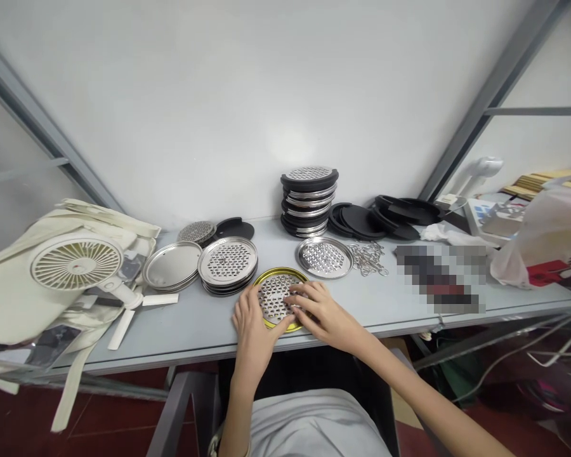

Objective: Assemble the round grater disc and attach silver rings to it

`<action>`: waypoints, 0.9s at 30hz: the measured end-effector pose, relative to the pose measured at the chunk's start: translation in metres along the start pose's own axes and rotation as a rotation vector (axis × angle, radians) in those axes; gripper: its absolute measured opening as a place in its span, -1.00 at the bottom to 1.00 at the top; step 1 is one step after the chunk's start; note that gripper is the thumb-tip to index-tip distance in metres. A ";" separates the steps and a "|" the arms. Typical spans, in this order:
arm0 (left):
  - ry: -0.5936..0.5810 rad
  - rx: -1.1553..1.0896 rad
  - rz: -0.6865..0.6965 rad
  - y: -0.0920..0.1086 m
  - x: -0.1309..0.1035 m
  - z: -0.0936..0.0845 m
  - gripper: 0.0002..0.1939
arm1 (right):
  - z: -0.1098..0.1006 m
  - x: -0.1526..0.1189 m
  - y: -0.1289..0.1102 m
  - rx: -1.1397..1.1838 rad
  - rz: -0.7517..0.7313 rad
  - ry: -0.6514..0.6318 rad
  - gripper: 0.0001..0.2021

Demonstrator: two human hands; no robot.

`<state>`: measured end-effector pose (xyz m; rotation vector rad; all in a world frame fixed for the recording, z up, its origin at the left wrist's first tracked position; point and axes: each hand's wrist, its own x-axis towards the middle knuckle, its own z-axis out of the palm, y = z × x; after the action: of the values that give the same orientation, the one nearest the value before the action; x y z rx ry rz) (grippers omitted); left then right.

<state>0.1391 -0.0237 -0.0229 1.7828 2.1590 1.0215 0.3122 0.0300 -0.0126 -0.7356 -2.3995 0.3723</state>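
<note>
A round metal grater plate (272,298) sits in a yellow-gold rimmed dish (278,271) at the table's front edge. My left hand (254,324) is curved around the left side of the rim, fingers outside and thumb along the near edge. From the right, my right hand (324,314) reaches over the plate, its bent fingertips and thumb on the holed surface; whether something small is pinched there is hidden. Just behind lies another grater plate (324,257) with a silver rim. To the left are a stack of grater plates (228,261) and stacked plain metal discs (172,265).
A tall stack of black rings and grater plates (309,202) stands against the wall. Black plastic holders (364,221) and wire hooks (368,258) lie to its right. A white fan (76,261) rests on a cream bag (9,285) at left; a plastic bag (542,235) sits far right.
</note>
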 end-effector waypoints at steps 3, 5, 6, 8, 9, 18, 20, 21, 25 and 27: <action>-0.006 -0.035 0.034 -0.001 -0.005 -0.002 -0.14 | -0.002 0.001 -0.002 0.029 -0.025 -0.034 -0.74; -0.016 -0.056 0.050 -0.004 -0.010 -0.004 -0.05 | -0.003 0.001 -0.002 0.033 -0.025 -0.031 -0.74; -0.015 -0.060 0.048 -0.005 -0.012 -0.005 -0.02 | -0.003 0.001 -0.003 0.032 -0.029 -0.028 -0.74; -0.006 -0.063 0.038 -0.007 -0.014 -0.006 0.01 | -0.004 0.001 -0.003 0.029 -0.035 -0.022 -0.75; -0.003 -0.061 0.036 -0.007 -0.015 -0.006 0.01 | -0.004 0.002 -0.003 0.029 -0.036 -0.019 -0.75; 0.014 -0.033 0.050 -0.008 -0.014 -0.003 -0.02 | -0.004 0.002 -0.004 0.036 -0.042 0.002 -0.76; 0.010 -0.027 0.052 -0.007 -0.014 -0.004 -0.03 | -0.004 0.002 -0.004 0.029 -0.033 0.000 -0.76; 0.009 -0.025 0.053 -0.007 -0.014 -0.004 -0.03 | -0.004 0.002 -0.003 0.025 -0.028 -0.002 -0.76; 0.029 -0.010 0.057 -0.008 -0.014 -0.002 -0.07 | -0.003 0.002 -0.003 0.016 -0.014 0.006 -0.75; 0.033 -0.005 0.061 -0.008 -0.014 -0.001 -0.09 | -0.003 0.003 -0.003 0.020 -0.019 0.009 -0.75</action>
<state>0.1361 -0.0377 -0.0315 1.8533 2.1308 1.0770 0.3110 0.0291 -0.0075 -0.7029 -2.3890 0.3840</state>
